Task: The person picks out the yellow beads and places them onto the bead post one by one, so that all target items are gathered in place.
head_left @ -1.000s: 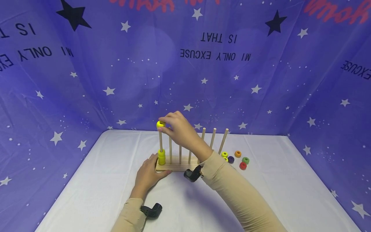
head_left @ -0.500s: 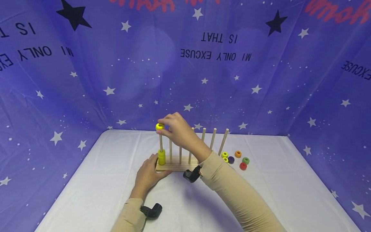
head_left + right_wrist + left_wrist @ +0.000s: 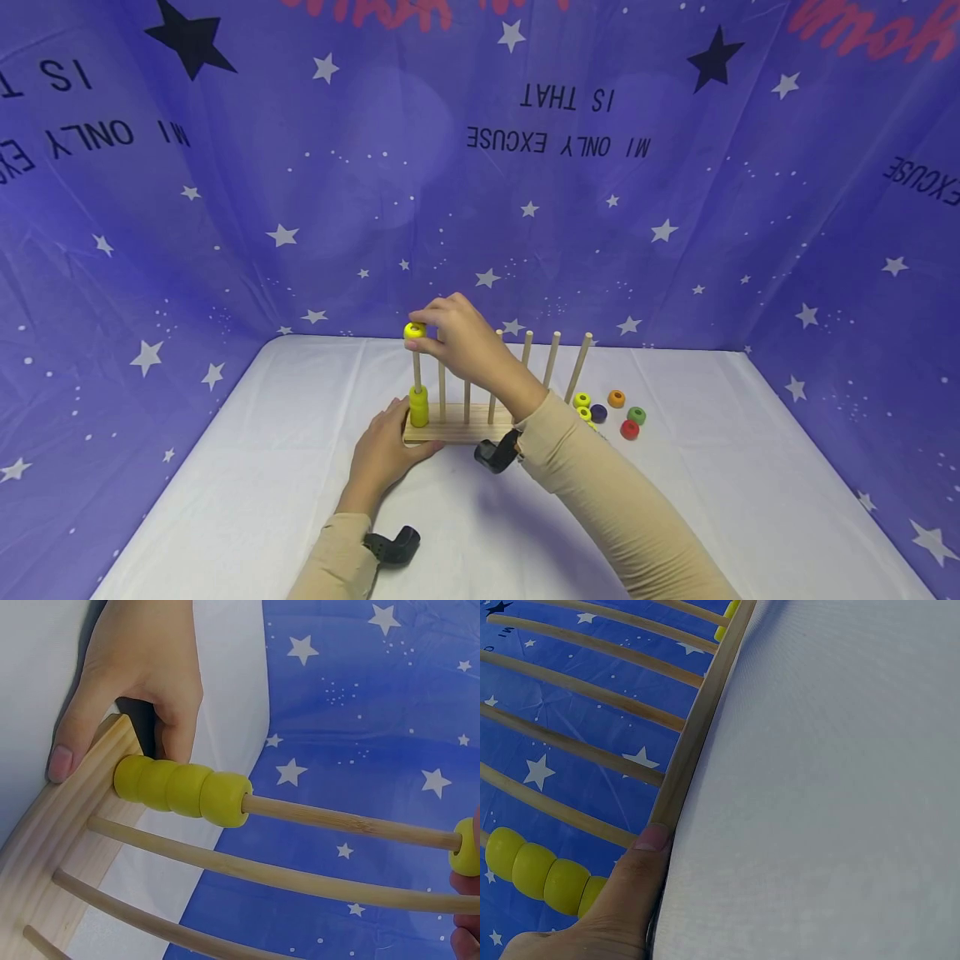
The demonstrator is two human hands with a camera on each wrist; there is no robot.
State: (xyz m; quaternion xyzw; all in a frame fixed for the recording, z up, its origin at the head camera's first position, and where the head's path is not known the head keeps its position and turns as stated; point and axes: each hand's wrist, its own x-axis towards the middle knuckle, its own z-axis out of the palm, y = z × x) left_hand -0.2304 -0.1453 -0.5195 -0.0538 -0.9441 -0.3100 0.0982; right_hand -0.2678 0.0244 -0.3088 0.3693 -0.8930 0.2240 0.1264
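My right hand (image 3: 472,342) pinches a yellow bead (image 3: 415,332) between thumb and fingers at the top of the leftmost peg. In the right wrist view, that peg (image 3: 337,816) runs up into the hole of the held bead (image 3: 466,855). Lower on the same peg, several yellow beads (image 3: 418,408) are stacked down to the wooden base (image 3: 457,432). My left hand (image 3: 382,457) grips the base's left end, its thumb (image 3: 641,862) along the front edge and its fingers at the back.
More bare pegs (image 3: 577,367) stand in a row to the right, partly hidden by my right arm. Loose beads lie right of the base: yellow ones (image 3: 582,401), an orange (image 3: 617,398), a purple (image 3: 598,413), a green (image 3: 637,415) and a red one (image 3: 629,430).
My right hand has come down slightly with the yellow bead, onto the top of the leftmost peg. The left hand and the base have stayed put.
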